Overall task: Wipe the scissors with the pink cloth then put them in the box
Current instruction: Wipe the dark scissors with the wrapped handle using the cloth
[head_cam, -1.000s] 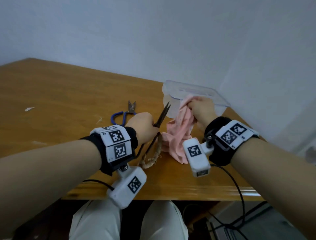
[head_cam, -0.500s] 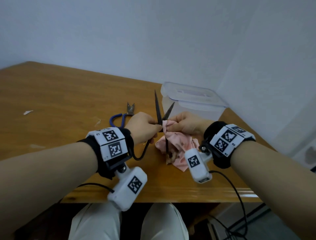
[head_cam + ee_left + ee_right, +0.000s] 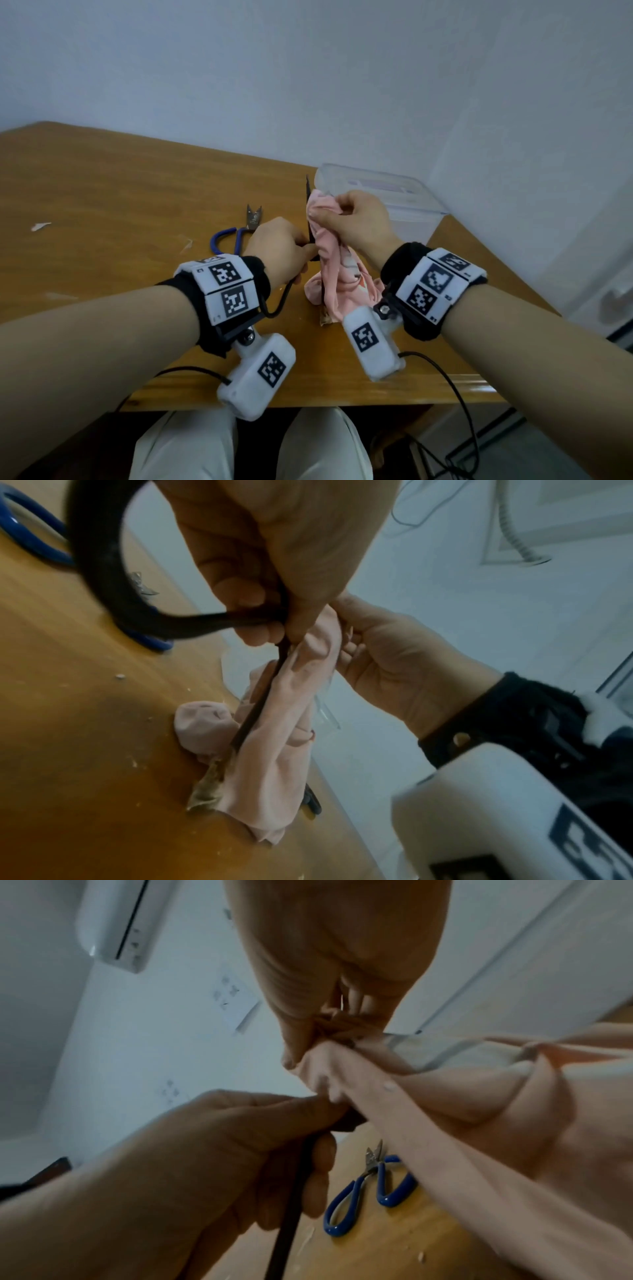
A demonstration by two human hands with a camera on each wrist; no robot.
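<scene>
Above the table (image 3: 102, 192), left hand (image 3: 277, 250) gripping black scissors (image 3: 310, 219), right hand (image 3: 356, 219) pinching pink cloth (image 3: 339, 274) around blade

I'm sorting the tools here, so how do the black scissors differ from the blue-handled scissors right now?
The black scissors are held off the table, gripped by the left hand; the blue-handled scissors lie flat on the table, untouched. The black pair has dark handle loops and long blades, one rubbed with the pink cloth by the right hand; the blue pair has short, stubby blades, bare. Both have looped handles.
</scene>
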